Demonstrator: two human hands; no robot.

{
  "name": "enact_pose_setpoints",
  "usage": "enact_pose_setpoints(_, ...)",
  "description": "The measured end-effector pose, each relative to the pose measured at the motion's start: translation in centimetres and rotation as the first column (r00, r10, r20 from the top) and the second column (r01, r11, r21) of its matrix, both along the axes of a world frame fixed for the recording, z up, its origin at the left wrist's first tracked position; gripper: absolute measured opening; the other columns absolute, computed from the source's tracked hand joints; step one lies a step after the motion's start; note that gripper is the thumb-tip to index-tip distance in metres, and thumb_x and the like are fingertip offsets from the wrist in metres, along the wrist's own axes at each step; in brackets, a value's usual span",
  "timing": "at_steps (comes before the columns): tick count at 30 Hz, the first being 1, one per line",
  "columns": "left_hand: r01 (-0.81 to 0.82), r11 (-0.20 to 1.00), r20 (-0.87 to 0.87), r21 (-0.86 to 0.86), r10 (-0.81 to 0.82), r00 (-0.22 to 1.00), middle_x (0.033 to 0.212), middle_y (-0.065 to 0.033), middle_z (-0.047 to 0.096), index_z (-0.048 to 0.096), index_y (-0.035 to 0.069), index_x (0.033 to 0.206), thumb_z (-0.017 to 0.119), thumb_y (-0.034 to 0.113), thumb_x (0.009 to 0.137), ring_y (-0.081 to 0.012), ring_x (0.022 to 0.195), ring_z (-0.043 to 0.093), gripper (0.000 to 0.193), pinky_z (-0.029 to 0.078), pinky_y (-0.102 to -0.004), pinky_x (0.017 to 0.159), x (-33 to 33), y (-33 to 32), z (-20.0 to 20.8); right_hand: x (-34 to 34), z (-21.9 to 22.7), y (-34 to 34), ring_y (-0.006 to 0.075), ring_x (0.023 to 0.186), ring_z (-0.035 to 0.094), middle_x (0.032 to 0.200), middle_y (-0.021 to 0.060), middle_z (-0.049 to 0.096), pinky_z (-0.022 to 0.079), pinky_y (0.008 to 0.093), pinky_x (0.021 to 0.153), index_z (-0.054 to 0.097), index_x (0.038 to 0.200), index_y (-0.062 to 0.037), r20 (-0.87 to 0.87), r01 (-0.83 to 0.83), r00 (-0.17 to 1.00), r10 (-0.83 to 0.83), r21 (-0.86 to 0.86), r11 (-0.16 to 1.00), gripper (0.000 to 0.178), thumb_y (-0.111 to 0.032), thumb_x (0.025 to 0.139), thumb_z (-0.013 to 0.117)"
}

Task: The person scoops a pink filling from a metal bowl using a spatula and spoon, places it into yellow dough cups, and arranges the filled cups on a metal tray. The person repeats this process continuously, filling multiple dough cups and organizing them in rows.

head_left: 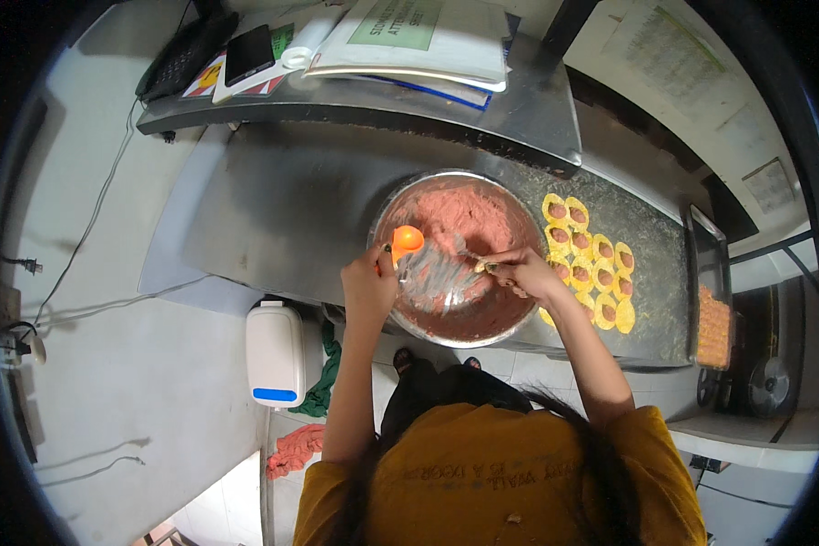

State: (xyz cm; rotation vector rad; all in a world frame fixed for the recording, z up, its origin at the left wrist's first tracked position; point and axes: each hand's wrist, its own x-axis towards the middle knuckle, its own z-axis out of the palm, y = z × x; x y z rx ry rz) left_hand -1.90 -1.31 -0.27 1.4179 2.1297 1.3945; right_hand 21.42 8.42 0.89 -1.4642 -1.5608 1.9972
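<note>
A large round steel bowl (400, 320) stands before me on the metal worktable, with pink minced meat (460, 214) heaped toward its far side and smeared on its bottom. My left hand (373, 275) is closed round the handle of an orange measuring scoop (409, 239), whose cup is over the bowl's left part and looks empty. Over the bowl's right side, my right hand (521, 273) grips a spoon (469, 254), its tip by the meat. To the right lie several yellow dumpling wrappers (624, 316), most with a lump of meat (581, 240) on top.
A raised steel shelf (355, 107) behind the bowl bears papers (409, 36), a phone (248, 56) and a telephone (188, 55). At far right a tray (712, 318) holds orange-pink pieces. A white bin (276, 350) and cloths (293, 449) are below left.
</note>
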Motion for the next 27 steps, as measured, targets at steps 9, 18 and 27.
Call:
enact_pose_setpoints(9, 0.101, 0.985, 0.307, -0.138, -0.054, 0.950, 0.059, -0.0210, 0.051, 0.053, -0.005, 0.068, 0.053, 0.016, 0.079, -0.0283, 0.048, 0.049, 0.024, 0.039, -0.0377, 0.050, 1.4, 2.5, 0.3, -0.2, 1.0, -4.3, 0.0259, 0.064, 0.057, 0.078, 0.0099, 0.055, 0.048, 0.0345, 0.053, 0.056, 0.113, -0.0064, 0.433, -0.433, 0.878, -0.205, 0.900, 0.048, 0.050, 0.001, 0.064, 0.056)
enact_pose_setpoints(18, 0.208, 0.977, 0.420, -0.051, -0.168, 0.892, 0.052, -0.0153, 0.048, 0.054, -0.006, 0.066, 0.052, 0.014, 0.079, -0.0181, 0.046, 0.045, 0.023, 0.037, -0.0338, 0.048, 3.0, 2.5, 1.0, 1.4, 1.6, -4.7, 0.0214, 0.063, 0.056, 0.079, 0.0079, 0.051, 0.048, 0.0326, 0.052, 0.050, 0.120, -0.0044, 0.438, -0.455, 0.858, -0.270, 0.891, 0.000, 0.053, -0.005, 0.067, 0.051)
enact_pose_setpoints(27, 0.154, 0.986, 0.540, -0.061, -0.097, 0.836, 0.051, -0.0108, 0.050, 0.055, -0.004, 0.066, 0.051, 0.010, 0.079, -0.0152, 0.045, 0.048, 0.020, 0.037, -0.0320, 0.045, 3.9, 2.2, 1.1, 2.1, 1.6, -4.8, 0.0204, 0.061, 0.055, 0.079, 0.0078, 0.050, 0.048, 0.0315, 0.049, 0.046, 0.124, -0.0034, 0.471, -0.495, 0.850, -0.235, 0.867, -0.053, 0.057, -0.005, 0.067, 0.051)
